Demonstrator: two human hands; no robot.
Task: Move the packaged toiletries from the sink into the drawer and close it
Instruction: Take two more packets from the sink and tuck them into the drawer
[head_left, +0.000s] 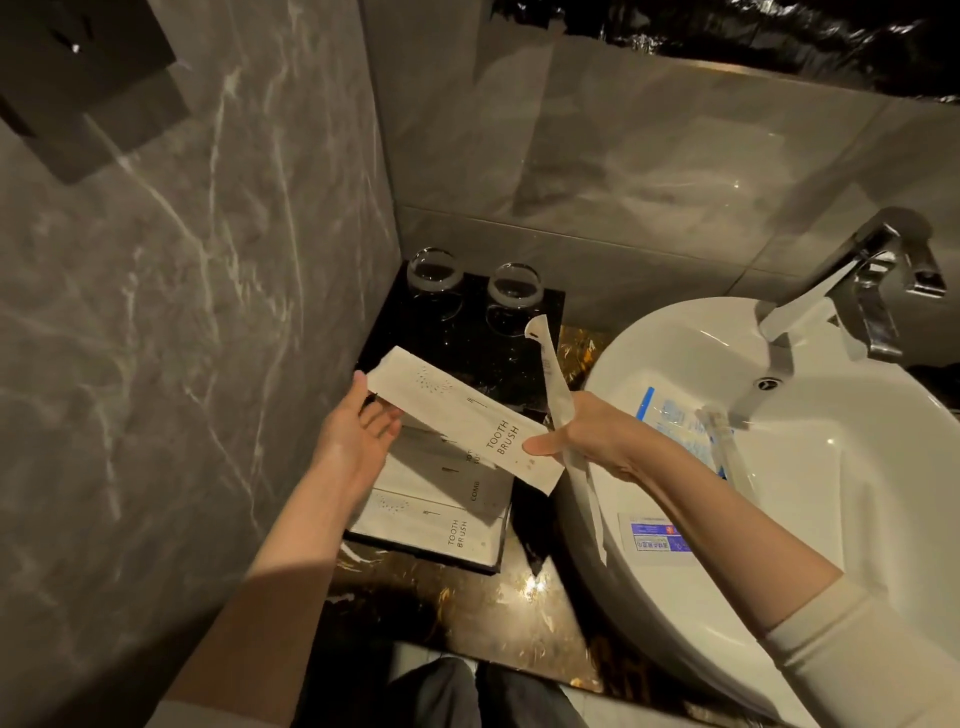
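My right hand (587, 436) grips two packets at once: a flat white toothbrush packet (457, 410) held level over the open black drawer (498, 545), and a long thin white wrapped item (558, 410) standing nearly upright. My left hand (358, 431) is open under the packet's far end, its thumb touching the packet's edge. Inside the drawer lie more white packets (431, 525), marked toothbrush and comb. In the white sink (810, 597) remain a clear wrapped toothbrush (727, 447), a blue-printed packet (675, 421) and a small blue-and-white sachet (657, 535).
Two clear glasses (434, 275) (514, 286) stand on the black box top behind the drawer. A chrome faucet (852, 280) reaches over the basin. A grey marble wall (182, 312) closes the left side. The dark countertop (467, 613) runs below.
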